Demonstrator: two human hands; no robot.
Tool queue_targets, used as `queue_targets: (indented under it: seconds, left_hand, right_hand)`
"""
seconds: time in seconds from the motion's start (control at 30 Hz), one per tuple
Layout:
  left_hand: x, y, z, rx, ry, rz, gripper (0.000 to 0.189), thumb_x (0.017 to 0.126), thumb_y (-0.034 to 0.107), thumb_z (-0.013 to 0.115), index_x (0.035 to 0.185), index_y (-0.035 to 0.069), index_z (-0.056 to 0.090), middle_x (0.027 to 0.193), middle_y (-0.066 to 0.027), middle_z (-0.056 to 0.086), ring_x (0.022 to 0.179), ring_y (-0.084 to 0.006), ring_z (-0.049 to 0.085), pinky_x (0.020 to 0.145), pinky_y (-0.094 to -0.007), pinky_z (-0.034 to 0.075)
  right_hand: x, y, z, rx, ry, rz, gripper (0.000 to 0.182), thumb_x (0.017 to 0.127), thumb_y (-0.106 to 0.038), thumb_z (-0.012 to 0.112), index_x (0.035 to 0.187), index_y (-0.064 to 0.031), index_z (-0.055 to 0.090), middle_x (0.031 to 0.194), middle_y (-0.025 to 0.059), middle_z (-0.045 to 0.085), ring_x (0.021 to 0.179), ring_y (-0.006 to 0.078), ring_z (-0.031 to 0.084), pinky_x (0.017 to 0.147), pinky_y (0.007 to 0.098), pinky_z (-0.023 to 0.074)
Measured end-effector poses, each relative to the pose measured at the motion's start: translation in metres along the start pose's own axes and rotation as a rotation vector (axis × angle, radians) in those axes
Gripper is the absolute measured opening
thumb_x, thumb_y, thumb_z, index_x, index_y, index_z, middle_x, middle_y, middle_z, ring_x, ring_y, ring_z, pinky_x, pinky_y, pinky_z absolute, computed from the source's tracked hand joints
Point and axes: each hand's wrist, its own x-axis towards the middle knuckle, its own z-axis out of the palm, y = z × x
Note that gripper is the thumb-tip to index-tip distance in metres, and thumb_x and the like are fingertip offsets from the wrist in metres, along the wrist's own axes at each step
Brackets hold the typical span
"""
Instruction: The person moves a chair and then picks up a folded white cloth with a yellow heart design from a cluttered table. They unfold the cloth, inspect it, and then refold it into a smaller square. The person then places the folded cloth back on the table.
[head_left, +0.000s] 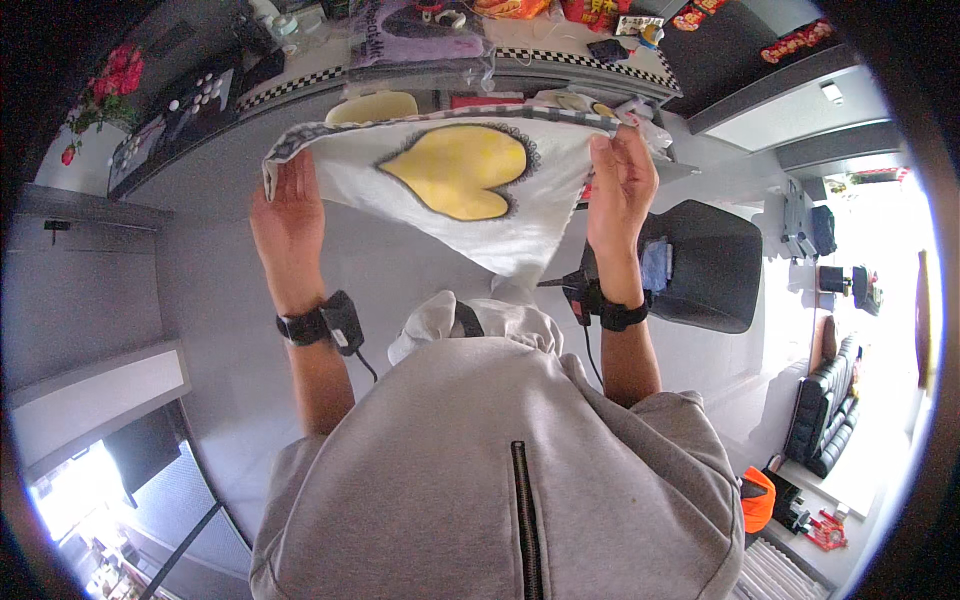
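Note:
A white cloth (352, 161) with a large yellow heart and a checked border is stretched between my two hands. My left hand (291, 199) grips its left corner, the fingers partly covered by the fabric. At the opposite end, my right hand (624, 176) pinches the upper right corner between thumb and fingers. The cloth's lower part narrows to a point and hangs in front of my body. Each of my wrists wears a black strap; a small device with a cable is clearly visible on the left one.
Beyond the cloth stands a cabinet with a checkered edge (292, 88), bearing a purple plastic package (420, 45) and other items. A dark grey chair (712, 262) is beside my right forearm. Farther right is a black leather sofa (825, 405). Red flowers (116, 71) stand at the far left.

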Motion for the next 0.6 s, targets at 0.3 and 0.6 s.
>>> queue_targets:
  seconds: [0.3,0.6]
  left_hand:
    - [-0.074,-0.061,0.027,1.456,-0.743,0.628,0.056,0.084,0.011,0.070,0.135,0.010,0.046,0.135,-0.0133,0.052,0.124,-0.0253,0.051,0.104,-0.0389,0.043]
    - [-0.063,-0.093,0.064,1.338,-1.033,0.082,0.025,0.083,0.005,0.073,0.106,0.003,0.064,0.096,-0.0035,0.069,0.089,-0.0102,0.065,0.080,-0.0257,0.053]
  right_hand:
    - [-0.021,-0.018,0.025,-0.193,-0.264,0.047,0.014,0.093,-0.011,0.062,0.089,0.0011,0.057,0.069,-0.0047,0.046,0.062,0.0027,0.038,0.053,0.0218,0.0313]
    - [-0.031,-0.013,0.020,-0.188,-0.347,0.115,0.016,0.086,-0.010,0.068,0.095,0.0016,0.059,0.082,0.0090,0.067,0.080,0.0102,0.064,0.070,0.0256,0.0502]
